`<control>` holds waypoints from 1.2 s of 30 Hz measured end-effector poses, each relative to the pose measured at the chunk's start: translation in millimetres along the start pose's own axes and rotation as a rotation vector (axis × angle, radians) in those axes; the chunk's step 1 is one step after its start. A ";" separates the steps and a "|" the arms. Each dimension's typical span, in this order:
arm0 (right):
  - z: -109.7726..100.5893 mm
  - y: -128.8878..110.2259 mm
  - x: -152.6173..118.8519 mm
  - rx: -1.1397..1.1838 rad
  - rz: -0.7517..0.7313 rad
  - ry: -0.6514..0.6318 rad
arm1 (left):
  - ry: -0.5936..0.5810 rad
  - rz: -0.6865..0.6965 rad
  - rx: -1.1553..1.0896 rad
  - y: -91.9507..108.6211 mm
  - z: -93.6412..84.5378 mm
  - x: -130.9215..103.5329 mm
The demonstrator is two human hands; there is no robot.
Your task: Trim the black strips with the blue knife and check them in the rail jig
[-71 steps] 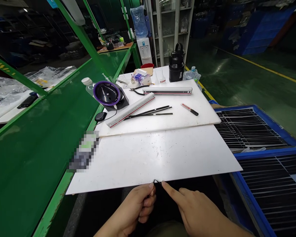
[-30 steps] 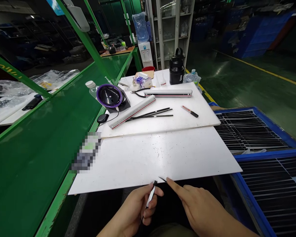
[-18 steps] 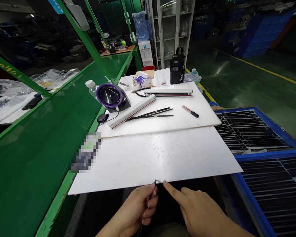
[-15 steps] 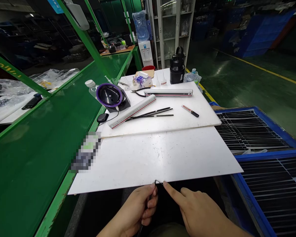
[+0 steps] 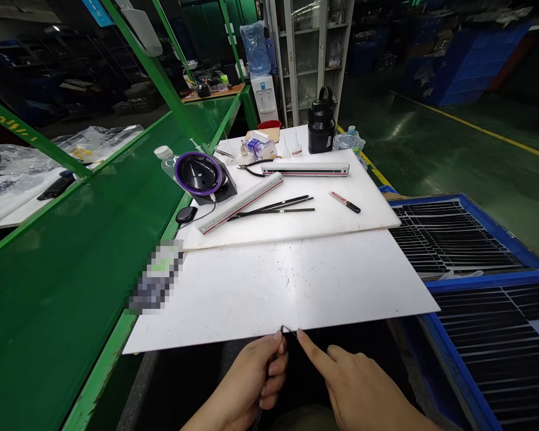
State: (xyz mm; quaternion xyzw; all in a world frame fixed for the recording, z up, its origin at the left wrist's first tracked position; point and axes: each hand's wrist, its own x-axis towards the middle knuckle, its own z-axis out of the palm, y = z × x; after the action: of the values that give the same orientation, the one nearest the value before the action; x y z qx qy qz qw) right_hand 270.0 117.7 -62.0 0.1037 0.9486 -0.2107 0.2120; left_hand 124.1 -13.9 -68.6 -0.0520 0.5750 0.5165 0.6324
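Note:
Near the front edge of the white board (image 5: 251, 299), my left hand (image 5: 257, 374) is closed around a narrow black strip (image 5: 282, 328), whose tip shows above the thumb. The strip's lower end trails below the fist. A thin dark strand (image 5: 290, 331) runs from that tip to the index fingertip of my right hand (image 5: 354, 377). That index finger is stretched forward and its other fingers are curled under; the thumb is hidden. Several black strips (image 5: 273, 209) lie farther off on the white foam sheet (image 5: 341, 221), beside a long white train-car-like piece (image 5: 242, 203).
A second white train-car piece (image 5: 305, 170), pliers (image 5: 254, 169), a utility knife (image 5: 345, 202), a black bottle (image 5: 321, 126) and a purple-rimmed fan (image 5: 199, 173) stand or lie on the foam. Blue trays (image 5: 435, 287) of dark strips are at right; a green ledge (image 5: 72, 287) borders the left.
Both hands keep nearly the same pose at the board's front edge. The view has shifted very slightly; nothing on the table has visibly moved.

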 end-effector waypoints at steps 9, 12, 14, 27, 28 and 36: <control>0.6 -4.6 -0.4 -0.054 0.004 0.005 | 0.015 0.003 -0.003 -3.1 1.0 1.1; 1.6 -8.0 -0.7 -0.151 -0.005 -0.002 | 0.005 -0.001 -0.010 -1.7 0.7 1.1; 3.3 -8.2 -0.4 -0.198 -0.011 -0.004 | -0.013 -0.009 -0.032 0.3 -0.7 1.3; 4.8 23.0 -3.4 0.116 0.026 0.193 | -0.060 -0.053 -0.015 5.8 -7.9 -2.6; 3.9 22.6 -3.4 0.114 0.025 0.190 | -0.057 -0.052 -0.019 6.3 -6.8 -2.7; 2.6 18.9 -1.6 0.094 -0.064 0.192 | -0.075 -0.130 -0.077 7.9 -6.4 0.6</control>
State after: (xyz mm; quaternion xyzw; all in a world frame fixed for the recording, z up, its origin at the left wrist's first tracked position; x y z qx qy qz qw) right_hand 277.8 133.2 -70.2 0.1027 0.9565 -0.2506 0.1084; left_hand 114.0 -14.1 -67.0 -0.0941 0.5258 0.4977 0.6833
